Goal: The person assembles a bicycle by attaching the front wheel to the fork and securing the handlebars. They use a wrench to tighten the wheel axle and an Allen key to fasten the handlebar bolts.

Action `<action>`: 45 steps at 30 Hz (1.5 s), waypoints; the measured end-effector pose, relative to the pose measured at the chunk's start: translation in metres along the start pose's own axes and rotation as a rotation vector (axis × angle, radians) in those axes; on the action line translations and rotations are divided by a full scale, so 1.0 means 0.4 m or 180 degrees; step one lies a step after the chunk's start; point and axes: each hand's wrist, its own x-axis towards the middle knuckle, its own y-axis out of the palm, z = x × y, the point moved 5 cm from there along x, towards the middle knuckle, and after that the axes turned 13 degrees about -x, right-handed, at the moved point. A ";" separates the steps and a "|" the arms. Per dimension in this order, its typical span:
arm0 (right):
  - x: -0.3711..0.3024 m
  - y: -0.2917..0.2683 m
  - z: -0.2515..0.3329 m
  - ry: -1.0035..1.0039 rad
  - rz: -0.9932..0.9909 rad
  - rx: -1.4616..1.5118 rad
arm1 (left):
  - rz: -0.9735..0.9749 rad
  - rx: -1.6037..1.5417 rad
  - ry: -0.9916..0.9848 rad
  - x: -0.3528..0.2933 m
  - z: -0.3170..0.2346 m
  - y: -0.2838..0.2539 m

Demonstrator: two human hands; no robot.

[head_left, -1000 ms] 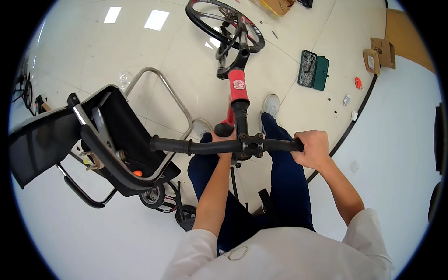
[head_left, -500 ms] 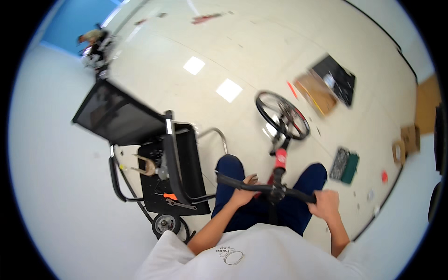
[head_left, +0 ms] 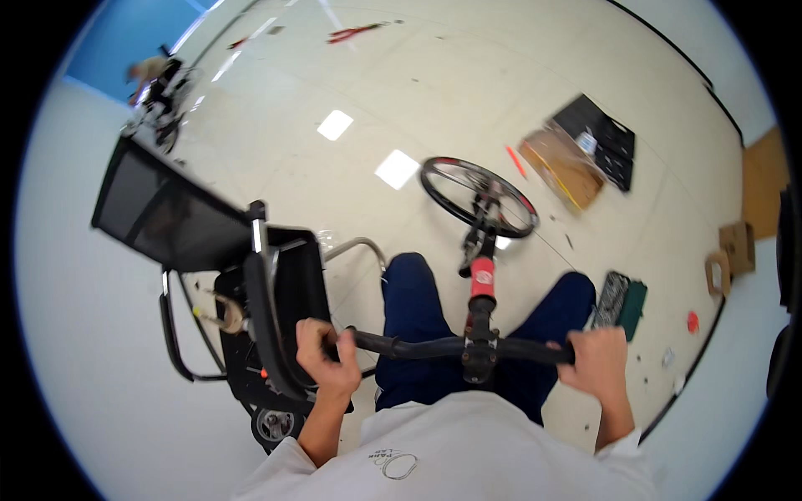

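The right hand grips the right end of the black handlebar; the left hand curls at its left end. Beyond the red head tube, the wheel rests on the floor. A black chair stands toward the floor's left edge — an open green case lies toward its right edge, beside the right knee.
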 end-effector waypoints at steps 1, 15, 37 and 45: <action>0.022 -0.006 -0.006 -0.0064 0.0011 -0.0101 | 0.0103 -0.0071 0.0078 0.005 0.005 0.036; 0.171 0.149 0.003 0.0206 0.0143 0.1021 | 0.0544 0.0090 0.1493 0.321 0.029 0.190; 0.316 0.031 -0.087 -0.0422 0.0175 0.0337 | 0.0503 0.0079 0.0363 0.116 0.058 0.176; 0.252 0.099 -0.041 0.0033 0.0268 0.0751 | 0.0499 -0.3944 -0.1762 0.196 0.214 0.198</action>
